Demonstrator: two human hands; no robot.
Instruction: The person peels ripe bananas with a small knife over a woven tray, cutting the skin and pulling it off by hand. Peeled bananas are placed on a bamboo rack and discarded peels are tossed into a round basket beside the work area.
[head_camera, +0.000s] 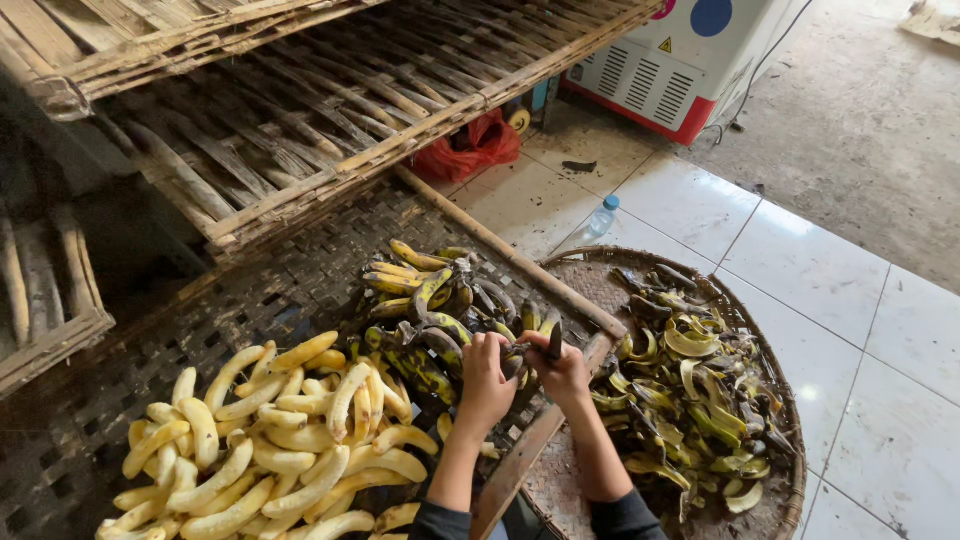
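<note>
Under my head, from largest to smallest:

- Bamboo racks, slatted, stacked at top left.
- Woven mat, dark, bearing the fruit.
- White machine with red base, top right on the floor.
- Round woven tray on white tiles, heaped with banana peels.
- Peeled bananas, pale yellow, piled at lower left.
- Unpeeled bananas, green-black, just beyond my hands.
- Red bag under the rack.
- Plastic bottle, blue cap, beside the tray.
- My left hand, closed around a dark banana.
- My right hand, closed on the same banana's other end, above the tray's near rim.
</note>
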